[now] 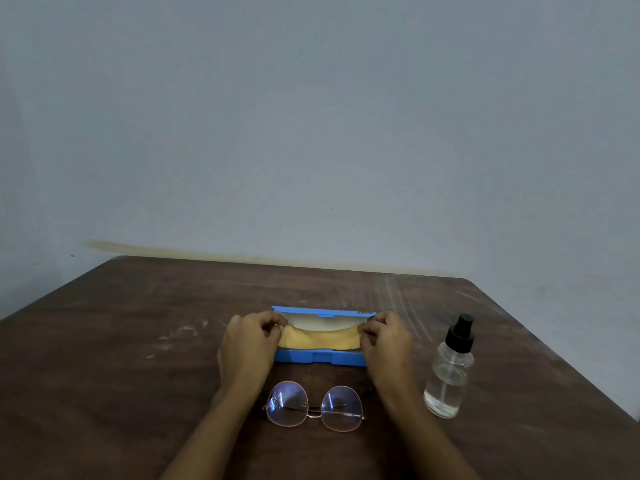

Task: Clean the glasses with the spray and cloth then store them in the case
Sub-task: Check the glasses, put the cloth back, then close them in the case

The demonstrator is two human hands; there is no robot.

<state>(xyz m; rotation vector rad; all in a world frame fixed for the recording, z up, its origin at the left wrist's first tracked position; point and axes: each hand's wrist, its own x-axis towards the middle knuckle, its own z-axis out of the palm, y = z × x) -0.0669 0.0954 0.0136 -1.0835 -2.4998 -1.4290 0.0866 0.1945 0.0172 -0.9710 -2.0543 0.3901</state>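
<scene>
Wooden table [138,341]: hands pinch soft yellow cloth [318,339].

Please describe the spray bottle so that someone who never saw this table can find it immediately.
On the brown wooden table, look to the right of the open blue case, beyond the person's right hand. The spray bottle stands there upright and alone, the only clear bottle, with a black pump top.
</scene>
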